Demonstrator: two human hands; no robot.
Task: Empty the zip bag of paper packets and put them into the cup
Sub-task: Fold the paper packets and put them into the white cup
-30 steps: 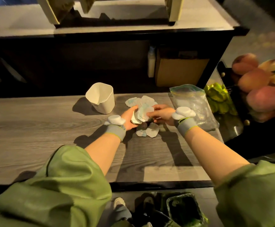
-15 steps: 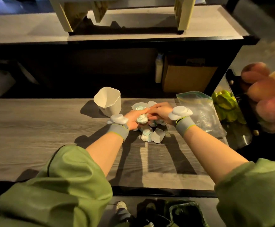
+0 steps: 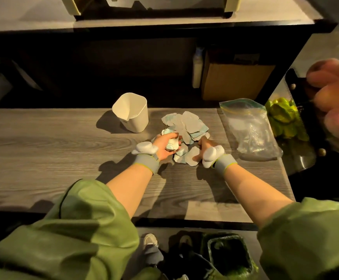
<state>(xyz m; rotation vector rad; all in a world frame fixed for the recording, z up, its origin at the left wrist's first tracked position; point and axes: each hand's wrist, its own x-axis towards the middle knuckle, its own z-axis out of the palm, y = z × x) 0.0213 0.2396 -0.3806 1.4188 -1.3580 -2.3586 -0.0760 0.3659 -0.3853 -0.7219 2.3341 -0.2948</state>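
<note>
Several pale blue-and-white paper packets lie in a loose pile on the grey wooden table. My left hand grips a small bunch of packets at the pile's near left side. My right hand rests on the near right packets with its fingers curled over them; whether it pinches one is unclear. The white cup stands upright and looks empty, just left of and behind the pile. The clear zip bag lies flat to the right.
The table ends just right of the zip bag. Green fruit and peaches sit past that edge. A cardboard box and a bottle stand on the dark shelf behind. A bin is on the floor below.
Both hands have drawn back toward me to the pile's near side. My left hand now holds a bunch of packets, and the far packets lie uncovered.
</note>
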